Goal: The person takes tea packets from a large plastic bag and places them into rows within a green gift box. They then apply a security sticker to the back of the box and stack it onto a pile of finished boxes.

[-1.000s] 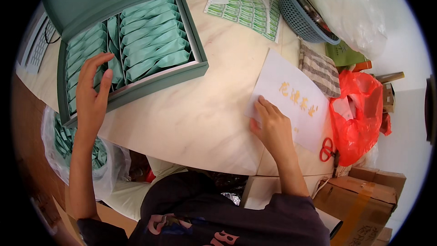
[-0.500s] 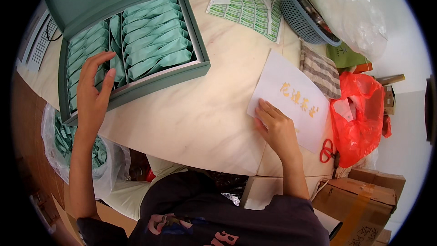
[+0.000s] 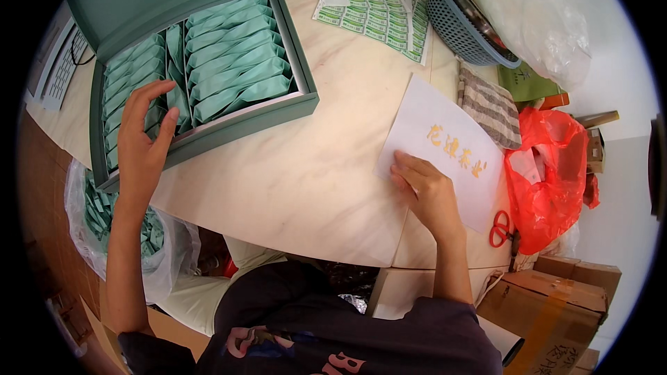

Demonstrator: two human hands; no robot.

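Note:
My left hand is over the near left side of an open green gift box, its thumb and forefinger apart and curved, with nothing visible between them. Rows of pale green packets fill the box on both sides of a narrow middle slot, where more packets lie. On the right, my right hand is at the left corner of a white sheet with gold lettering. Its fingers are bent, and the thumb is drawn close to the forefinger. Whatever they may pinch is hidden.
Green-and-white label sheets lie at the back. Along the right are a blue basket, a striped cloth, a red plastic bag, red scissors and cardboard boxes. Below left stands a clear bag of green packets.
My right hand has lifted and turned slightly at the sheet's corner, its fingers more bent and closer to the thumb. My left hand and the sheet stay about where they were.

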